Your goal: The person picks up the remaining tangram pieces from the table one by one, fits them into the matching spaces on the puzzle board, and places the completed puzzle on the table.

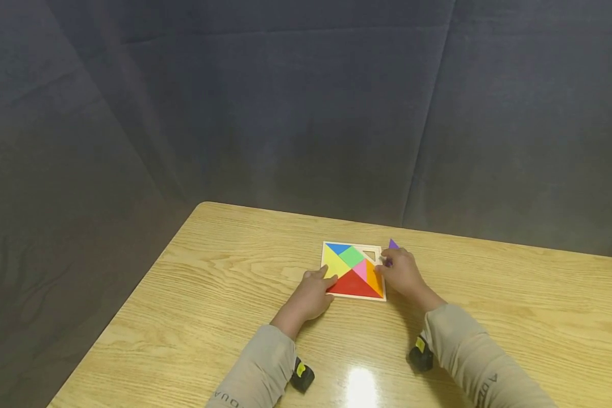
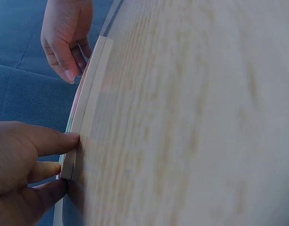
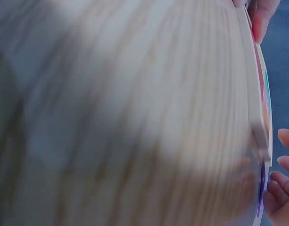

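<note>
A square wooden tangram tray [image 1: 354,296] lies on the table, holding blue, green, yellow, pink, orange and red pieces. Its far right corner is a bare recess with a triangular cutout. My left hand [image 1: 312,293] grips the near left corner, thumb at the front edge and fingers over the yellow and red pieces. The left wrist view shows those fingers [image 2: 59,141] close on the rim. A purple triangle [image 1: 393,244] lies just right of the tray, partly hidden under my right hand [image 1: 404,272]. That hand's loosely bent fingers [image 3: 281,188] hover right over the purple triangle, beside the tray edge.
The wood-grain table [image 1: 224,272] reaches out to both sides, with its far edge a little beyond the tray. A dark cloth [image 1: 306,113] hangs behind it. Black wrist cameras [image 1: 420,356] sit under both sleeves, near the tabletop.
</note>
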`<state>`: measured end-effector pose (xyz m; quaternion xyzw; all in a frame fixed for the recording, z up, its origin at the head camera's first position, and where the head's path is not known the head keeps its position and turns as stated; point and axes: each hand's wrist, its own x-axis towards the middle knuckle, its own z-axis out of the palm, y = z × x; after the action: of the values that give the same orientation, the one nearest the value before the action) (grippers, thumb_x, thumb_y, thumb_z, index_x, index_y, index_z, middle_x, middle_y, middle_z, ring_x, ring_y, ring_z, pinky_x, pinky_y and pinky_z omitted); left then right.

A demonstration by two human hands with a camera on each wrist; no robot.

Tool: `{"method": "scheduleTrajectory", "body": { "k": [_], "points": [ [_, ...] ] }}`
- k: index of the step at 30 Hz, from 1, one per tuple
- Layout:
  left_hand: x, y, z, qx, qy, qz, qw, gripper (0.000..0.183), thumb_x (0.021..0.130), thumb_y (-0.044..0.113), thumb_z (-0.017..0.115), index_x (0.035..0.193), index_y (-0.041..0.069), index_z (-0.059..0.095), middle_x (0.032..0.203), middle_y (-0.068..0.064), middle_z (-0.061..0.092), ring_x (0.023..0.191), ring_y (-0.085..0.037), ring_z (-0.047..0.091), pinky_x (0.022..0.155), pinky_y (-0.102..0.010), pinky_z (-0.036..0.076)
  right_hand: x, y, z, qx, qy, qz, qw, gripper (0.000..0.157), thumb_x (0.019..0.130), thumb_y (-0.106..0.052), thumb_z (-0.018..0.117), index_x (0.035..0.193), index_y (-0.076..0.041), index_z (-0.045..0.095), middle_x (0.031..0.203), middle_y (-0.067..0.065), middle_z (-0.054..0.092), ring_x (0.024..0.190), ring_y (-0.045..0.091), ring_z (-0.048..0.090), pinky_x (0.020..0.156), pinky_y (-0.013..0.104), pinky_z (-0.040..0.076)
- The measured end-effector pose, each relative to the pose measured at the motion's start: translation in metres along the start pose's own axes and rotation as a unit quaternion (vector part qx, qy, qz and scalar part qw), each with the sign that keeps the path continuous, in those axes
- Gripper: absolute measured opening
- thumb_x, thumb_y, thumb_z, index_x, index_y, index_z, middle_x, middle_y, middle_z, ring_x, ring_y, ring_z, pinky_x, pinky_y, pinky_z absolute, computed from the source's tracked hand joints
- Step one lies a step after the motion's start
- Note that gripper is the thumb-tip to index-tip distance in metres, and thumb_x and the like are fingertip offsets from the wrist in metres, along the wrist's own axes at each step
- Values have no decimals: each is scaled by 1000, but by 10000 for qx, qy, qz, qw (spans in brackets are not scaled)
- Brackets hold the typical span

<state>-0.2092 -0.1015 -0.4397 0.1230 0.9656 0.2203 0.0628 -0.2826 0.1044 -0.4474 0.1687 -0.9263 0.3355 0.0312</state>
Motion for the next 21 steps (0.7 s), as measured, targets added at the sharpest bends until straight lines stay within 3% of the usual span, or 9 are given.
{"method": "scheduleTrajectory", "body": {
  "k": [14,21],
  "points": [
    [0,-1,1,-42,-1,-58,10000,42,83,15,55,124,10,49,135,-12,31,117,-26,30,90,-31,34,0,11,-1,8,40,298,9995,33,77,-9,60,100,12,53,88,22,51,85,34,43,72,42,37],
    [-2,-2,2,20,60,19,10000,42,83,16,56,124,10,49,135,-13,32,116,-27,31,89,-31,35,1,14,-2,-176,323,342,9987,33,76,-8,59,101,13,53,92,26,49,88,39,40,72,44,35]
  ]
}}
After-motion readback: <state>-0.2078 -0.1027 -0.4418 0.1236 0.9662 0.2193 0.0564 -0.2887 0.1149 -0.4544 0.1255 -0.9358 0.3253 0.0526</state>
